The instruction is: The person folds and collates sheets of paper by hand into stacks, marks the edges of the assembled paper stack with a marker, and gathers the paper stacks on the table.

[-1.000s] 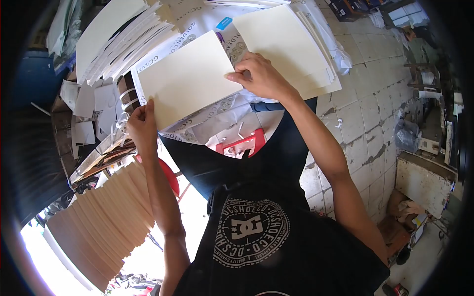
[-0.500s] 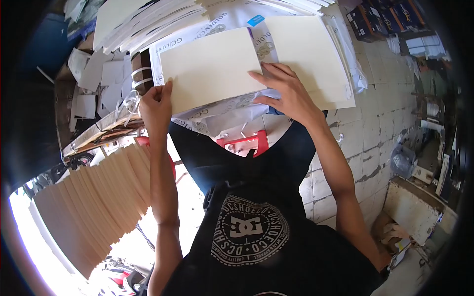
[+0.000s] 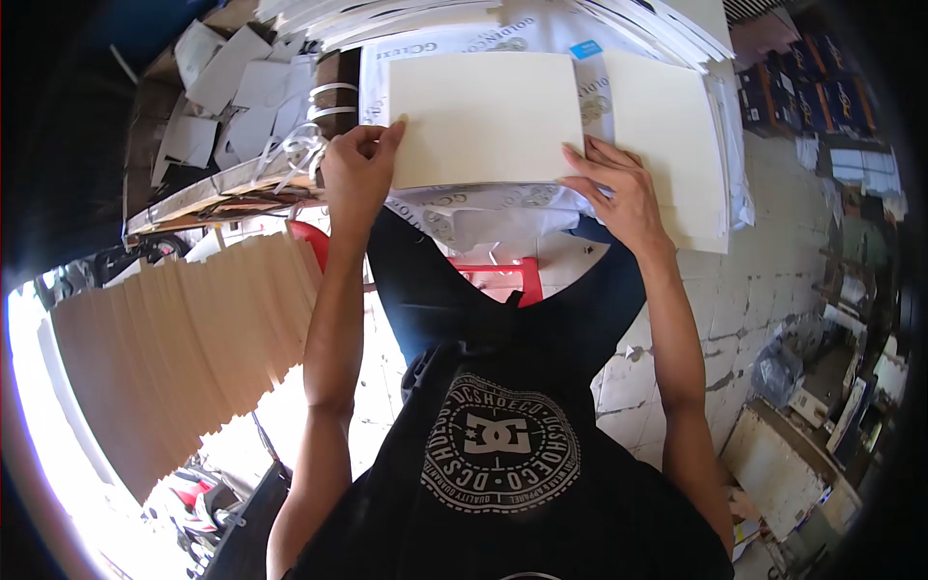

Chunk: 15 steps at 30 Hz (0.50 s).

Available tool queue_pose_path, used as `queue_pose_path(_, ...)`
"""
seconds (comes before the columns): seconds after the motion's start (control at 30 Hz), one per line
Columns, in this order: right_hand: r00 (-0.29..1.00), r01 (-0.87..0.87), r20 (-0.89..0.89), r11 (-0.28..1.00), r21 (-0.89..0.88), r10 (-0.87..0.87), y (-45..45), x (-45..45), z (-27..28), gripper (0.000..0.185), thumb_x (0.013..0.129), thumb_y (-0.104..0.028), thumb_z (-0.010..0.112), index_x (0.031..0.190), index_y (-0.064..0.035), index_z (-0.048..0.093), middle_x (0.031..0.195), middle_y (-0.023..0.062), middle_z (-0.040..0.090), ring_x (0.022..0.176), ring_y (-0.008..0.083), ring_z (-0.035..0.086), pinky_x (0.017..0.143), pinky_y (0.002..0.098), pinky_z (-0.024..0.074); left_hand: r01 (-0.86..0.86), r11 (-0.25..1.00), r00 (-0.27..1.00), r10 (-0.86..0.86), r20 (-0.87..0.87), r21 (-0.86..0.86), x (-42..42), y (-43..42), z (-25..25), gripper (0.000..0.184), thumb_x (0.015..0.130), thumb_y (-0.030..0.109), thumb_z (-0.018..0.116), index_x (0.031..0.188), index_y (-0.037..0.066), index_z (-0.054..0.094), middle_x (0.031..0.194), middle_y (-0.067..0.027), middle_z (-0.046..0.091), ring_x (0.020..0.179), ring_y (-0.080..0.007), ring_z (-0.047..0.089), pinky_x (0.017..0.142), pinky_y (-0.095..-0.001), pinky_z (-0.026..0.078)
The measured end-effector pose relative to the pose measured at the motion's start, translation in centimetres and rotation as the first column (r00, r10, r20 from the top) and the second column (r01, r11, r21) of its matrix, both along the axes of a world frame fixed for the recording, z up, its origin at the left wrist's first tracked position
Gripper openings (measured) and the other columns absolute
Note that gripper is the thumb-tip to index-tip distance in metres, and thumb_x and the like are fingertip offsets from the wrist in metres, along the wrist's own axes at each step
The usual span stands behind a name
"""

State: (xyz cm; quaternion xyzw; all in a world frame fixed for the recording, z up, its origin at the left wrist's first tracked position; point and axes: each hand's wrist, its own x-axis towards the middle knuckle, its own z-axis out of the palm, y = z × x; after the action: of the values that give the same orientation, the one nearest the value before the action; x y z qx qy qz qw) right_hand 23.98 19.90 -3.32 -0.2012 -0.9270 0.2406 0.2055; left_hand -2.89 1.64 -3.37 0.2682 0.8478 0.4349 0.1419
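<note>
A cream paper sheet lies flat in front of me on printed white wrapping paper; I cannot tell whether it is one sheet or a thin stack. My left hand is closed, thumb and forefinger pinching the sheet's left edge. At the opposite edge, near the lower right corner, my right hand rests its fingertips against the paper with fingers apart. Beside that hand, to the right, lies a second pile of cream paper. A blue label shows on the wrapping between the two.
White sheets in a fanned pile lie at the back. Paper scraps fill a box at left, near a strapped dark post. A tall stack of brown-edged paper stands lower left. A red stool shows between my legs.
My view has shifted, so everything nearby sits farther right. The cream sheet now lies straighter. My right hand has drawn back from over the sheet to its right edge; my left still pinches the left edge.
</note>
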Motion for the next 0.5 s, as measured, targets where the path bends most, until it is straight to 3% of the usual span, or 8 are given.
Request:
queue_pose_path(0.13, 1.000, 0.012, 0.000, 1.000, 0.005, -0.012, 0.0, 0.0, -0.2, 0.037, 0.079, -0.022, 0.077, 0.114, -0.0105, 0.072, 0.108, 0.0156, 0.071, 0.116, 0.0276, 0.061, 0.097, 0.0388, 0.0422, 0.029, 0.975, 0.972, -0.079, 0.222, 0.222, 1.0, -2.1, 1.0, 0.026, 0.088, 0.020, 0.072, 0.102, -0.002, 0.071, 0.069, -0.0060, 0.067, 0.062, -0.0078, 0.061, 0.062, -0.0221, 0.049)
queue_pose_path(0.23, 1.000, 0.007, -0.006, 1.000, -0.002, -0.007, 0.1, -0.1, -0.4, 0.038, 0.078, -0.021, 0.078, 0.114, -0.0104, 0.071, 0.108, 0.0153, 0.071, 0.115, 0.0273, 0.061, 0.097, 0.0388, 0.0421, 0.006, 0.968, 0.966, -0.071, 0.249, 0.252, 2.3, -3.7, 1.6, 0.024, 0.087, 0.010, 0.072, 0.108, -0.001, 0.069, 0.078, -0.0062, 0.069, 0.070, -0.0069, 0.063, 0.068, -0.0209, 0.051)
queue_pose_path(0.27, 1.000, 0.005, -0.003, 1.000, 0.001, -0.005, 0.1, -0.1, -0.4, 0.039, 0.078, -0.021, 0.079, 0.114, -0.0103, 0.071, 0.108, 0.0153, 0.071, 0.114, 0.0274, 0.061, 0.097, 0.0388, 0.0423, 0.028, 0.951, 0.954, -0.118, 0.277, 0.308, 2.3, -4.2, 1.2, 0.026, 0.081, 0.007, 0.078, 0.104, -0.001, 0.071, 0.084, -0.0067, 0.069, 0.075, -0.0088, 0.064, 0.071, -0.0230, 0.053)
queue_pose_path(0.37, 1.000, -0.003, 0.005, 1.000, 0.015, 0.002, 0.1, -0.2, -0.1, 0.040, 0.077, -0.019, 0.079, 0.115, -0.0100, 0.071, 0.107, 0.0155, 0.071, 0.113, 0.0279, 0.062, 0.096, 0.0388, 0.0431, 0.282, 0.936, 0.957, -0.257, -0.137, 0.213, 2.2, -5.0, 1.2, 0.028, 0.073, 0.008, 0.083, 0.099, 0.002, 0.073, 0.086, -0.0054, 0.069, 0.077, -0.0126, 0.066, 0.070, -0.0251, 0.054)
queue_pose_path(0.5, 1.000, -0.012, -0.009, 1.000, 0.002, 0.012, 0.0, -0.5, 0.2, 0.042, 0.076, -0.015, 0.080, 0.116, -0.0094, 0.070, 0.106, 0.0162, 0.071, 0.112, 0.0292, 0.062, 0.095, 0.0389, 0.0445, 0.294, 0.938, 0.928, -0.234, -0.289, 0.183, 2.1, -5.4, 0.1, 0.026, 0.069, 0.008, 0.085, 0.092, 0.004, 0.074, 0.087, -0.0050, 0.069, 0.077, -0.0162, 0.067, 0.069, -0.0267, 0.054)
